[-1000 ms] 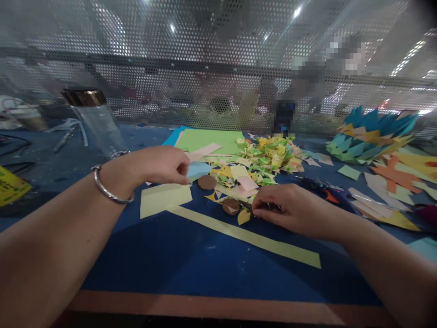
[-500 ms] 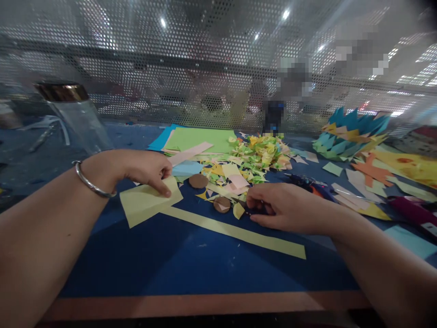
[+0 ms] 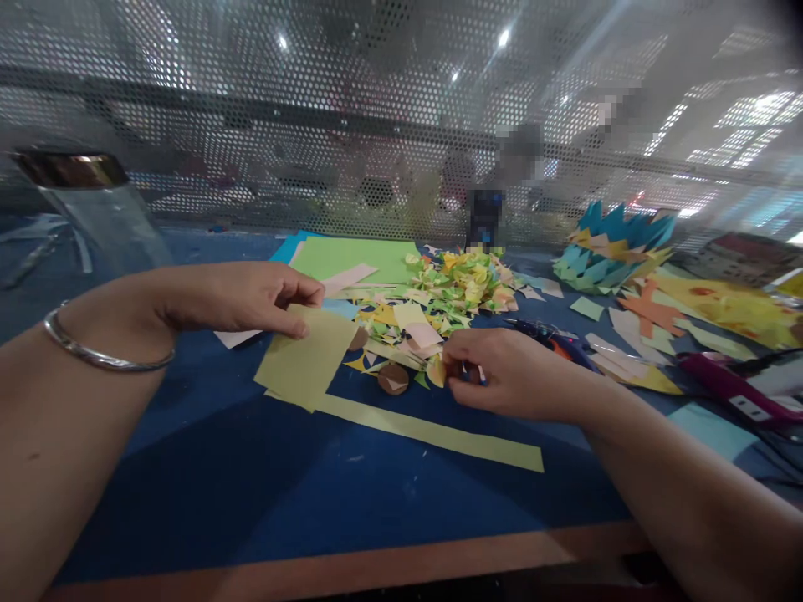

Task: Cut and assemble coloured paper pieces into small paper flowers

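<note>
My left hand [image 3: 269,301] pinches a pale yellow paper sheet [image 3: 307,355] by its top edge, thumb in front. The sheet is tilted up, with its lower edge near the end of a long pale yellow paper strip [image 3: 432,431] on the table. A silver bangle [image 3: 106,355] is around my left wrist. My right hand [image 3: 495,372] is closed, its fingertips on a small yellow paper piece [image 3: 435,372]. Something small and blue shows between those fingers, too hidden to name. A brown disc [image 3: 393,380] lies to the left of the piece.
A heap of paper scraps [image 3: 464,284] lies behind my hands, beside green paper sheets [image 3: 357,255]. A glass bottle [image 3: 100,209] stands at left. On the right are a zigzag paper crown [image 3: 611,247], a purple glue gun [image 3: 733,389] and a dark tool [image 3: 552,339]. Perforated metal closes the back.
My left hand has raised the yellow sheet from lying flat to a tilt. The small yellow piece has moved up to my right fingertips. The view has shifted slightly right.
</note>
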`<state>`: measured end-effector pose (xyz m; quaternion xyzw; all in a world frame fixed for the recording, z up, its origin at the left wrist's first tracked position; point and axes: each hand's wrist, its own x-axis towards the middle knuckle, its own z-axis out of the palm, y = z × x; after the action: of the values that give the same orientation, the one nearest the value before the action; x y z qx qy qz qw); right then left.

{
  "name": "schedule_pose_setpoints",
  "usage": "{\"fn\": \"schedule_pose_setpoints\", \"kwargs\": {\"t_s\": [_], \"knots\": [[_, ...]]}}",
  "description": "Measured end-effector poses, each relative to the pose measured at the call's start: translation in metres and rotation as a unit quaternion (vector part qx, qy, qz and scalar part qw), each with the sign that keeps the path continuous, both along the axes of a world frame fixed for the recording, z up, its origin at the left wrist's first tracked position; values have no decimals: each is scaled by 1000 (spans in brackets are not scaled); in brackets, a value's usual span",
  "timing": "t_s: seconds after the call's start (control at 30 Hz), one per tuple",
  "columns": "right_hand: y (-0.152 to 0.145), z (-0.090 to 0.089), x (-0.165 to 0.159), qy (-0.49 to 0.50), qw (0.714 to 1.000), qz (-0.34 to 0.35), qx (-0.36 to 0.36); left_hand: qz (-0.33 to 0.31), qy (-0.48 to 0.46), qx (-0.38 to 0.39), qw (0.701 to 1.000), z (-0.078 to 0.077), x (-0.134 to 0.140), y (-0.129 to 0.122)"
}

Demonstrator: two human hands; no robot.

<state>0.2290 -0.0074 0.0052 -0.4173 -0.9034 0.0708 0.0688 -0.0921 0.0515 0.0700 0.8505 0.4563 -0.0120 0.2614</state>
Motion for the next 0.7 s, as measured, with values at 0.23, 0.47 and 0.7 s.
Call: {"fn": "schedule_pose_setpoints", "kwargs": {"t_s": [0.23,0.47,0.7], "knots": [[0,0,-4,23,999,15,20,136,-190,-156,960,-10,8,-3],[-2,0,-9,43,999,0,1,151,-247,-163,943,-14,26,-14],[-1,-2,-12,49,998,-29,-1,112,-209,-136,962,-19,33,-15]]}}
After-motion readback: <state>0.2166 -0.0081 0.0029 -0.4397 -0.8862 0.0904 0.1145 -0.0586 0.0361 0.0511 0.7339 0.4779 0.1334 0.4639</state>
